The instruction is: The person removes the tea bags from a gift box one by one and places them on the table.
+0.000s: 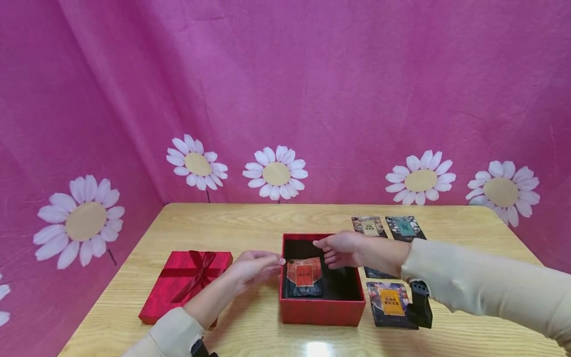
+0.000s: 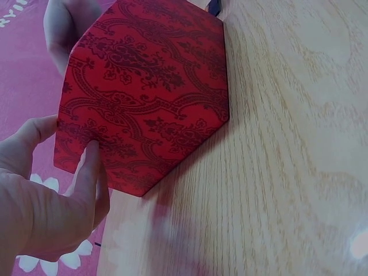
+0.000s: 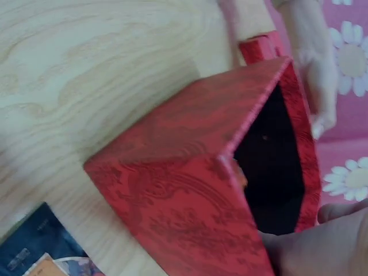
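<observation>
A red patterned gift box (image 1: 322,313) with a black interior stands lidless on the table. Inside it, toward the left wall, lies a flat pouch (image 1: 305,277) with a red-orange label and a dark lower part. My left hand (image 1: 257,267) is at the box's left side. In the left wrist view, its thumb is at the rim and a fingertip presses the outer wall (image 2: 138,98), pinching that edge. My right hand (image 1: 345,248) reaches over the right part of the box, fingers loosely bent, with nothing seen in them. Part of it is hidden behind the wall in the right wrist view.
Left of the box lies its red lid (image 1: 178,270) with a ribbon bow. On the right are a pouch with a yellow-orange label (image 1: 392,303), a green-labelled pouch (image 1: 405,228) and a cream-labelled pouch (image 1: 369,226). Another dark pouch (image 1: 376,272) is partly under the right forearm.
</observation>
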Demonstrator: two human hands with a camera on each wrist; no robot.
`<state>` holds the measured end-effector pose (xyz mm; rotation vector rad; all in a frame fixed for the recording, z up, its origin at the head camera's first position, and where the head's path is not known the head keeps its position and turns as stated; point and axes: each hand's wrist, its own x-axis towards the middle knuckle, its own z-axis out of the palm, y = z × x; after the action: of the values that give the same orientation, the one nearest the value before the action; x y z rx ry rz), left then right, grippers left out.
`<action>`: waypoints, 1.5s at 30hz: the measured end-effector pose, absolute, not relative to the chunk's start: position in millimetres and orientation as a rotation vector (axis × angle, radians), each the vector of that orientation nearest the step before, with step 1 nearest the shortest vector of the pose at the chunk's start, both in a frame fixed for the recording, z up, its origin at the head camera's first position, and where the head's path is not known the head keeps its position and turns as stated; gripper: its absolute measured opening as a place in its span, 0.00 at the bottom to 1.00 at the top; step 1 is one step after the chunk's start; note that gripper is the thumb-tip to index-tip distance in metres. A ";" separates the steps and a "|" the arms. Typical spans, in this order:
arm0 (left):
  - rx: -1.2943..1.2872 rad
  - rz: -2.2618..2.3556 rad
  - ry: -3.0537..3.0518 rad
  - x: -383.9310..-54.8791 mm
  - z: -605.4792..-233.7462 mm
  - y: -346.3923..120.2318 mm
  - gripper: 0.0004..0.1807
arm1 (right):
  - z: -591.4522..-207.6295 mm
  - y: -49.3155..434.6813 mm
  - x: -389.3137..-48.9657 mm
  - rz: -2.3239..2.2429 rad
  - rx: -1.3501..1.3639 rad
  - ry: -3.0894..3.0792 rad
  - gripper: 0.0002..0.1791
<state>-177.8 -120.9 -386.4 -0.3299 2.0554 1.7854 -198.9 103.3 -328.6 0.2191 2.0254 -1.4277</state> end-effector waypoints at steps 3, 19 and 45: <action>-0.318 1.808 2.052 -176.6 -387.9 -120.5 0.18 | -335.4 96.8 -197.0 -1.401 0.251 2.045 0.31; -0.297 1.835 2.045 -178.1 -388.3 -118.6 0.17 | -344.9 86.3 -191.6 -1.428 0.284 1.962 0.27; -0.308 1.830 2.003 -179.9 -387.7 -121.4 0.16 | -340.5 56.0 -212.1 -1.441 0.207 1.890 0.14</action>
<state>-179.9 -121.4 -387.7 -0.3083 2.0033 1.8296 -212.1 56.0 -340.5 0.2072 1.8897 -1.4405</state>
